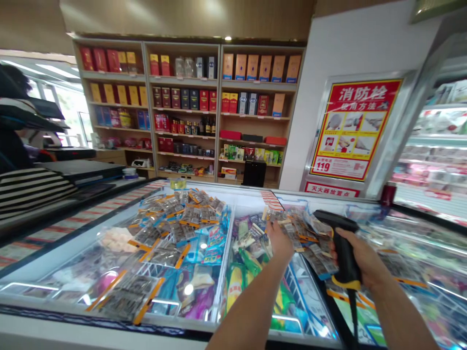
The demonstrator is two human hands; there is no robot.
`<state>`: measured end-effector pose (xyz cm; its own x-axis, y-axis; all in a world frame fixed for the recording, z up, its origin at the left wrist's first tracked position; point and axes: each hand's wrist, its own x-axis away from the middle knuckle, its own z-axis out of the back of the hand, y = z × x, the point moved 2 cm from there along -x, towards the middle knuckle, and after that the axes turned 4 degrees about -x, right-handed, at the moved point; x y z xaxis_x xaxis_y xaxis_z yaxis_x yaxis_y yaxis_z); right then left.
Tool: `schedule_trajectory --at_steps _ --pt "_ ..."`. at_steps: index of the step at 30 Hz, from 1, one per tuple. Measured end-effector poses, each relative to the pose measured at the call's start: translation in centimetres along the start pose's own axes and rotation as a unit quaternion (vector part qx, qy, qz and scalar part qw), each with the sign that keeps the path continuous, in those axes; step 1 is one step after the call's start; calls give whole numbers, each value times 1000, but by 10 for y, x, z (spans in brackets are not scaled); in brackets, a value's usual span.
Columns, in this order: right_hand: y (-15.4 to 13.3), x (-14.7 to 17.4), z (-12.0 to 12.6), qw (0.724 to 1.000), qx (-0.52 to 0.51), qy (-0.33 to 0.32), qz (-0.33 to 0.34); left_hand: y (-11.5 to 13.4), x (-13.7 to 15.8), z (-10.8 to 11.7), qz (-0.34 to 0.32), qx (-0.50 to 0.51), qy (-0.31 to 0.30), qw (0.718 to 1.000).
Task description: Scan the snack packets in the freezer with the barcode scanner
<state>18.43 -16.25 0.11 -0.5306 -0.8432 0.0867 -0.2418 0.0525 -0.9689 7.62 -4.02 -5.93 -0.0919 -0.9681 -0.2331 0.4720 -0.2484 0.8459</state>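
My right hand [350,253] is wrapped around a black and yellow handheld barcode scanner [346,257], its head turned left and its cord hanging down. My left hand [279,238] reaches across the freezer, its fingers closed at the edge of a clear, pale-edged packet [275,215]; the fingertips are partly hidden. Beside it, a heap of dark-filled packets with orange edges [302,228] lies under the scanner. More such packets [197,214] are piled left of the divider, and a single one [127,296] lies near the front edge.
Beneath the packets, the chest freezer [222,272] holds frozen goods, including green and yellow corn bags [235,287]. A counter [91,170] with dark equipment and a person in a striped garment [32,189] are at left. Shelves of boxes [182,97] stand behind; a glass-doored cooler [434,155] is at right.
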Motion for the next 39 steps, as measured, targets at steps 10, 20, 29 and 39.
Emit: schedule_trajectory --at_steps 10,20,29,39 --pt "-2 -3 -9 1000 -24 -15 -11 -12 -8 10 -22 -231 -70 970" --pt "8 -13 -14 999 -26 -19 -36 -2 -52 -22 -53 -235 -132 962" --pt "19 -7 -50 996 -2 -63 -57 -44 -63 108 -81 -355 30 931" --pt "28 -3 -120 986 1 -140 -88 -102 -58 182 7 -430 134 893"
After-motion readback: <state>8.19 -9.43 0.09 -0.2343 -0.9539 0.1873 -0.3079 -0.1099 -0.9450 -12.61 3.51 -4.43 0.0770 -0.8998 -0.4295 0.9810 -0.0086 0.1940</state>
